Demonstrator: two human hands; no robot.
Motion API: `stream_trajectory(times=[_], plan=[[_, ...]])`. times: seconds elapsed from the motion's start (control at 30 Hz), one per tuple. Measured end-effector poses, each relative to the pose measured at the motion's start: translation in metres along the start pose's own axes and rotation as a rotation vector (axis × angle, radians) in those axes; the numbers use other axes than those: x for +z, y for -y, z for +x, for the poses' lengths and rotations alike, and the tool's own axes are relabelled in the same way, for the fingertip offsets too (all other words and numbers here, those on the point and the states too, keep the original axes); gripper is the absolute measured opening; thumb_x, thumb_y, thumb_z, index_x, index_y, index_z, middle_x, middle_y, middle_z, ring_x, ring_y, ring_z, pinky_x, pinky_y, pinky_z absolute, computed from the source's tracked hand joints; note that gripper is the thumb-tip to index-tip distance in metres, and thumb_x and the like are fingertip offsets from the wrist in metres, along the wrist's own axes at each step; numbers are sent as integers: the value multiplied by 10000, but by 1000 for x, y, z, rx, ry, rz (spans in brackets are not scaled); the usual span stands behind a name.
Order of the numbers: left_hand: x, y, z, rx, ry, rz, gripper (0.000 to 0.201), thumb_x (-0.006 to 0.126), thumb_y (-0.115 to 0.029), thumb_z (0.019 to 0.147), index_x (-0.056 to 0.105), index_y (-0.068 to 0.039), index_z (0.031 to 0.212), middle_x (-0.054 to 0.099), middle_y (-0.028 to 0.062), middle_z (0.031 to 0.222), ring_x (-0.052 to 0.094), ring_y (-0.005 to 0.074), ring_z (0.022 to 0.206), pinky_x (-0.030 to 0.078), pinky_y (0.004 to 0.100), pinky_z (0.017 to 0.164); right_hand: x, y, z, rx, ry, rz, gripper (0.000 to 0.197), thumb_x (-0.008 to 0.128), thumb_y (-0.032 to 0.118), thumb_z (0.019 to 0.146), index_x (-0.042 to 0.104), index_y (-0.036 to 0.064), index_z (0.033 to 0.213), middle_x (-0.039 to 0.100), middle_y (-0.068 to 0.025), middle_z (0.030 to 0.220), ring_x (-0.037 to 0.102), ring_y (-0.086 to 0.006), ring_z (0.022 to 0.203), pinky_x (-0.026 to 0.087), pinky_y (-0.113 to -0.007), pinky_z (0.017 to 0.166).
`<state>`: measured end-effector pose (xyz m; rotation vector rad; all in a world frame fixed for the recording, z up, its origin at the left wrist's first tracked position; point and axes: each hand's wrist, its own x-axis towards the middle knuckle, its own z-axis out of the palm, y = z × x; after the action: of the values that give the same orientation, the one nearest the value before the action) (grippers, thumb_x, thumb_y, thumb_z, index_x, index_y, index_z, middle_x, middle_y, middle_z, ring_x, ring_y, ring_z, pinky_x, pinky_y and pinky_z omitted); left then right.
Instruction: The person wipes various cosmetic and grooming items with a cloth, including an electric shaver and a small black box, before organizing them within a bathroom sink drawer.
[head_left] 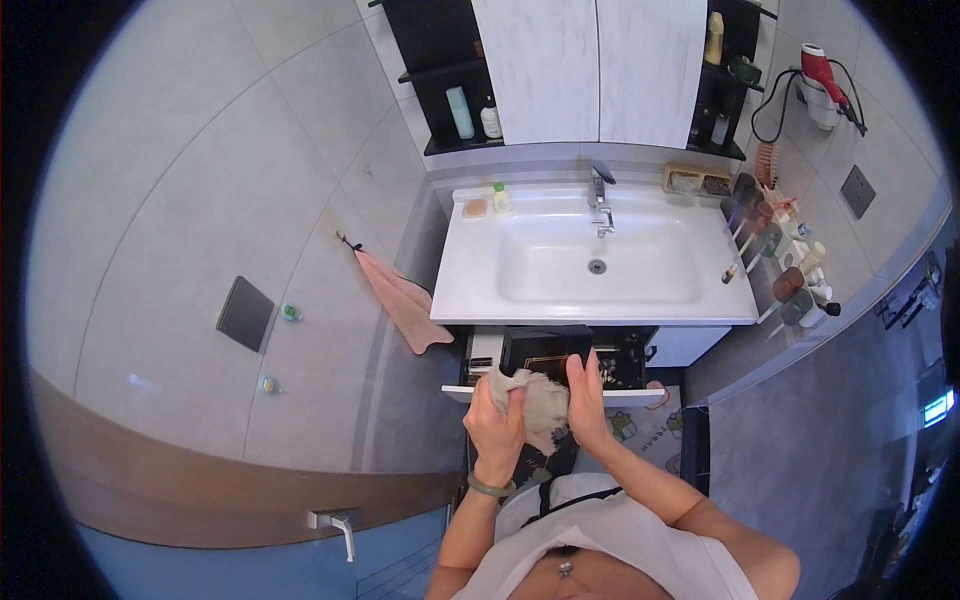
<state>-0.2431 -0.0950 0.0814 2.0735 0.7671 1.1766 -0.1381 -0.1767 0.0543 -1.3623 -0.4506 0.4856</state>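
Cloth [540,408], grey-beige and crumpled, held chest-high between both hands just in front of the open drawer [560,362] under the sink [597,262]. Left hand [497,412] clenched round one bunched end, a green bangle on that wrist; right hand [583,395] flatter, fingers up, pressing the other side of the wad. Judgement: folding or wringing goes best with the left grip firm while the right smooths or gathers, keeping loose corners from dragging into the drawer. Drawer front stands out toward the body and limits forward reach; its contents are dark and small, hard to tell. Patterned mat [645,430] on the floor below. White surface around the basin, tap [600,195] at the back, small bottle [499,197] and soap at the left rear corner. Pink towel [405,300] hangs from a hook on the left wall. Cups and brushes line the right-hand ledge; red hairdryer [822,68] on the far wall, shelves with bottles beside the mirror cabinet.
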Motion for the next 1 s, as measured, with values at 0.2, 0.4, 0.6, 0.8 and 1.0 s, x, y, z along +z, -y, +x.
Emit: stream_trajectory(times=[0.2,0.4,0.6,0.8,1.0], plan=[[-20,18,9,-484,-59,-557,392,475,-286,978,649,25,815,649,54,645,623,142,586,495,314,557,-3,4,2,136,119,466,387,452,352,1001,500,40,1226,578,-21,1100,540,-108,991,431,-252,879],[-7,-10,-1,239,604,-226,704,590,-197,832,288,27,1427,241,222,1496,180,363,1404,198,429,1128,6,-6,-19,405,224,558,412,435,348,999,481,64,1294,546,-47,1237,518,-157,1120,419,-314,959],[19,18,-2,-348,558,-835,669,481,-304,955,192,15,1466,273,136,1468,256,223,1353,192,313,1117,21,10,-17,397,127,575,484,350,448,1008,533,58,1228,599,-24,1070,575,-114,921,465,-278,826],[-11,-4,-35,-437,802,-583,484,516,-201,949,390,14,1364,512,114,1272,482,186,1136,373,308,987,-3,17,12,334,-88,358,499,319,444,1018,603,35,988,627,-48,844,587,-131,733,480,-287,653],[-3,-26,-33,-519,237,-658,305,633,-130,889,559,4,1152,620,24,1016,550,71,890,454,222,761,-5,3,15,112,-159,82,365,530,302,978,527,-18,1153,527,-3,969,461,-75,860,399,-222,778]])
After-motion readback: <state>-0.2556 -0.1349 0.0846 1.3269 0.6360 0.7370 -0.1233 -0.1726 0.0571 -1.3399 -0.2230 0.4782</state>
